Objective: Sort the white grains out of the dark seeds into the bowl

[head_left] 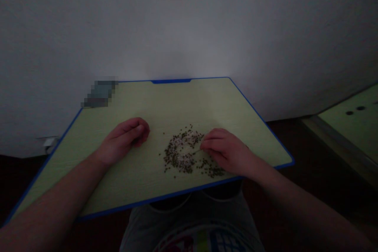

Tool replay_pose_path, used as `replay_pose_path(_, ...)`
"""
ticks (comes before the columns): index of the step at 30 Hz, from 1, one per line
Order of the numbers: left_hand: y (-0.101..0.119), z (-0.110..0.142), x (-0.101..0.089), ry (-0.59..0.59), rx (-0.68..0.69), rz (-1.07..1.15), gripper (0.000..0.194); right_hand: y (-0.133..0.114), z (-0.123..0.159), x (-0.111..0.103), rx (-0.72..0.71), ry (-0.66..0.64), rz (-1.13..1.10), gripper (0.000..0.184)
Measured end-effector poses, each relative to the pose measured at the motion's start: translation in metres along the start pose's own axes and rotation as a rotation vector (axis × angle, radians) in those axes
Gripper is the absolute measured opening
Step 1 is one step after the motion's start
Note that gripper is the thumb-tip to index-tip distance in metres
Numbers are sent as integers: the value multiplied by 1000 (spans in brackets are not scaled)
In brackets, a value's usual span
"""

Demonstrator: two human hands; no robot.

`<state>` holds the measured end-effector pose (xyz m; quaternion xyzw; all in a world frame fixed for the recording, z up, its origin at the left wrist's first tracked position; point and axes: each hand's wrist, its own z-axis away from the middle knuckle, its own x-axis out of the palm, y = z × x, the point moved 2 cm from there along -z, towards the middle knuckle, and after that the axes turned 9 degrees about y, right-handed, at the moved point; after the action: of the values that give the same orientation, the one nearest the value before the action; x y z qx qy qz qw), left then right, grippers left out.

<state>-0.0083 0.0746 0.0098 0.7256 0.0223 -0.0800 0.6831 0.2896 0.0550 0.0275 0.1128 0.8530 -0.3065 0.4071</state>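
Head view: my right hand pinches a thin tool at dark and pale grains near the surface's front edge; my left hand curls loosely, contents hidden, with open room toward the back edge.

On a pale table edged in blue, the right hand pinches a thin stick over a loose ring of mixed pale and dark grains. Dark grains lie scattered just beside it, near the right hand. The left hand rests loosely curled, left of the ring. A blurred-out object occupies the far left corner.
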Motion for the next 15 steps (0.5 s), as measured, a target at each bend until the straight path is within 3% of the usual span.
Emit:
replay_pose_path(8, -3, 0, -1, -10, -14, 11, 28, 6, 22, -23, 33, -7, -8, 20)
replay_pose_path(15, -3, 0, -1, 11, -7, 34, 27, 2, 17, -16, 18, 8, -45, 18)
